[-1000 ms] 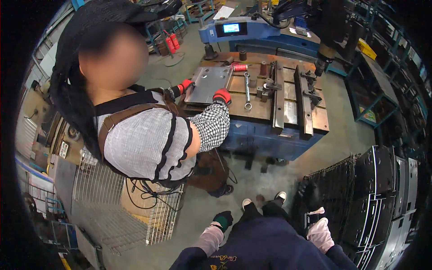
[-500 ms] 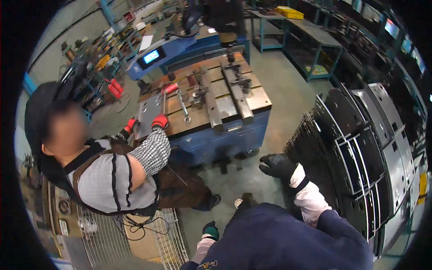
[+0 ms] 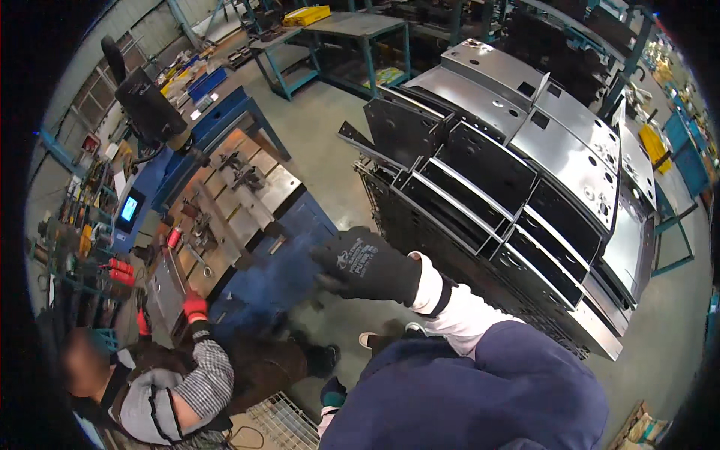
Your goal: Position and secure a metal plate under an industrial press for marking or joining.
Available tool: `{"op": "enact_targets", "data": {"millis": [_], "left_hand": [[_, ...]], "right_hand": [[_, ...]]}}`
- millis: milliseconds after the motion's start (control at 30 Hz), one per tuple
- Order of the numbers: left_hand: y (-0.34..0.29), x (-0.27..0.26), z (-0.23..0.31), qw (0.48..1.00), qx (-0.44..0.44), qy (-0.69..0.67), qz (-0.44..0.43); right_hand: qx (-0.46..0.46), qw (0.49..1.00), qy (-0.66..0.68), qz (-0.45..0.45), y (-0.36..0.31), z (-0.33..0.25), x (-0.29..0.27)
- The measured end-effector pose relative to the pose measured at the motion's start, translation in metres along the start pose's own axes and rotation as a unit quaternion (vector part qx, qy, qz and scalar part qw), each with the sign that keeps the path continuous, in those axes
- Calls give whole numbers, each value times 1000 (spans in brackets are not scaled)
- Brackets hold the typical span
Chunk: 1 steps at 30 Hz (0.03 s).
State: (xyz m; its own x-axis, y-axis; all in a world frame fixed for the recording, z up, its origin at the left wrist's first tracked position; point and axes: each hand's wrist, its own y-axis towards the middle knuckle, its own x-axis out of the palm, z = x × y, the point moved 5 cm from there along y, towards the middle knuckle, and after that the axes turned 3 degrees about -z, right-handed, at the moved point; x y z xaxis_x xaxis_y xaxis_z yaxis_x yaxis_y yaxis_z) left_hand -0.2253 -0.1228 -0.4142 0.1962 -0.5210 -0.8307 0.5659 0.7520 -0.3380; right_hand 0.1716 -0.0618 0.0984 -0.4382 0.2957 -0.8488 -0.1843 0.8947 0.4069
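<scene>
My right hand [image 3: 367,266], in a black work glove with a white sleeve above it, is raised in front of me with its back toward the view. Its fingertips are smeared against a hazy blue patch, so their closure and anything in them cannot be made out. Beyond it stands the blue base [image 3: 304,219] of a drilling machine's work table. To its right is a large stack of dark and silver sheet-metal panels [image 3: 487,161], apart from the hand. My left hand [image 3: 332,392], gloved dark with a green cuff, hangs low beside my body; its fingers are indistinct.
At the lower left a co-worker in red gloves [image 3: 195,306] handles a flat metal plate [image 3: 163,292] on the slotted table [image 3: 281,180]. A wrench [image 3: 196,259] lies there. A workbench [image 3: 352,24] with a yellow tray [image 3: 306,15] stands behind. Wire racking [image 3: 281,420] is near my left.
The view has swung to the right, bringing the panel stack toward the middle and the co-worker to the lower left. My right arm has reached further out and up.
</scene>
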Motion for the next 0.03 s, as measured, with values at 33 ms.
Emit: {"op": "enact_targets", "data": {"millis": [33], "left_hand": [[-3,-1,5,1000,15,-4,2]], "right_hand": [[11,1000,-1,4,-3,-2,-10]]}}
